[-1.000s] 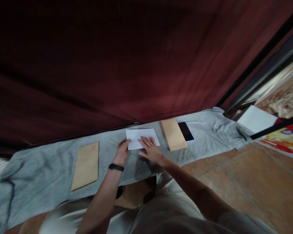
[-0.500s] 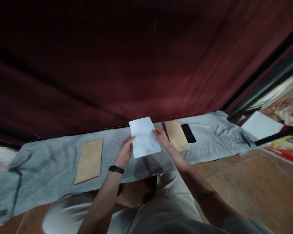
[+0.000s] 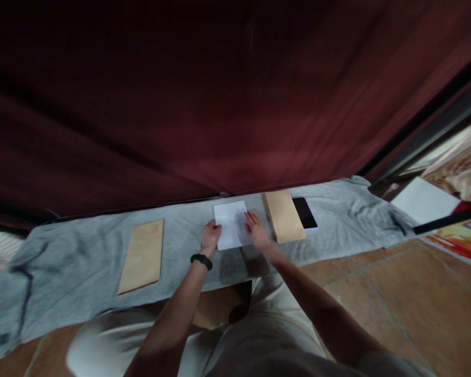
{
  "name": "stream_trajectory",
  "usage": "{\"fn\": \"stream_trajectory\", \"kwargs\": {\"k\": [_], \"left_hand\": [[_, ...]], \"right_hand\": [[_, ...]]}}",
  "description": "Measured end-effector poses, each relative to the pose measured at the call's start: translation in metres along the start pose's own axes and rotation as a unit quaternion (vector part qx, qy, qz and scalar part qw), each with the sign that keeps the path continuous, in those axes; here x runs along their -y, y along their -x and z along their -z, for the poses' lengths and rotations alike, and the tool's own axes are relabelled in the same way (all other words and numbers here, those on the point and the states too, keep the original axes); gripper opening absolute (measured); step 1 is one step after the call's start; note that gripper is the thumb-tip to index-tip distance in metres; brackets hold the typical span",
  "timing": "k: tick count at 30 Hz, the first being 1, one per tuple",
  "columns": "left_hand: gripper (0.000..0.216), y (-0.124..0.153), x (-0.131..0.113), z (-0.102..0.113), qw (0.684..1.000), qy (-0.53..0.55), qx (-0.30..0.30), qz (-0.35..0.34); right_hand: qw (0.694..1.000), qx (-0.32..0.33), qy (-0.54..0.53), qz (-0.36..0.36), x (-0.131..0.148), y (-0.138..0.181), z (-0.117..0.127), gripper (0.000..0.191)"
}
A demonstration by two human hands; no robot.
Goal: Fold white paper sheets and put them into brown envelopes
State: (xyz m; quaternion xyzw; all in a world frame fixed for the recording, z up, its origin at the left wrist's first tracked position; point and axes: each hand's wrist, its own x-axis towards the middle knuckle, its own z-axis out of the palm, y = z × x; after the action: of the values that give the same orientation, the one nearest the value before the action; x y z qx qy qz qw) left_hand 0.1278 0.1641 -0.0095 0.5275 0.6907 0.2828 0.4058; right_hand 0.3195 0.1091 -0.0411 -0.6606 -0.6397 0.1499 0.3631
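A white sheet of paper [image 3: 231,222] lies on a grey cloth [image 3: 82,272] spread on the floor in front of me. My left hand [image 3: 211,235], with a black band on its wrist, pinches the sheet's left edge. My right hand [image 3: 255,230] rests flat on the sheet's right side with its fingers spread. A brown envelope [image 3: 284,215] lies just right of the paper, and a second brown envelope [image 3: 142,255] lies further left.
A black phone [image 3: 305,212] lies beside the right envelope. A dark red curtain [image 3: 204,94] hangs behind the cloth. A white sheet [image 3: 424,200] and colourful printed material [image 3: 461,233] sit at the far right. Brown floor tiles [image 3: 396,293] stretch on the right.
The paper lay flat a second ago, was lifted and turned upright in both hands, and now lies flat on the cloth again, narrower side towards me.
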Motion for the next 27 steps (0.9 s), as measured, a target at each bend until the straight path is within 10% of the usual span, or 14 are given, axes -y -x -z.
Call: {"fn": "stream_trajectory", "kwargs": {"k": [9,13,17,27], "left_hand": [[0.022,0.005,-0.008,-0.006,0.990,-0.138,-0.032,-0.008],[0.043,0.019,-0.006,-0.024,0.958,-0.188,-0.072,-0.202],[0.049,0.022,-0.004,-0.060,0.912,-0.214,0.068,-0.344],[0.057,-0.020,0.001,-0.060,0.885,-0.314,0.045,-0.342]], "right_hand": [[0.972,0.088,0.190,0.106,-0.001,0.033,-0.002,0.046],[0.972,0.093,0.188,0.106,0.001,0.033,0.000,0.047],[0.971,0.101,0.188,0.110,0.000,0.035,-0.002,0.049],[0.968,0.096,0.214,0.088,-0.002,0.036,-0.007,0.049]]}}
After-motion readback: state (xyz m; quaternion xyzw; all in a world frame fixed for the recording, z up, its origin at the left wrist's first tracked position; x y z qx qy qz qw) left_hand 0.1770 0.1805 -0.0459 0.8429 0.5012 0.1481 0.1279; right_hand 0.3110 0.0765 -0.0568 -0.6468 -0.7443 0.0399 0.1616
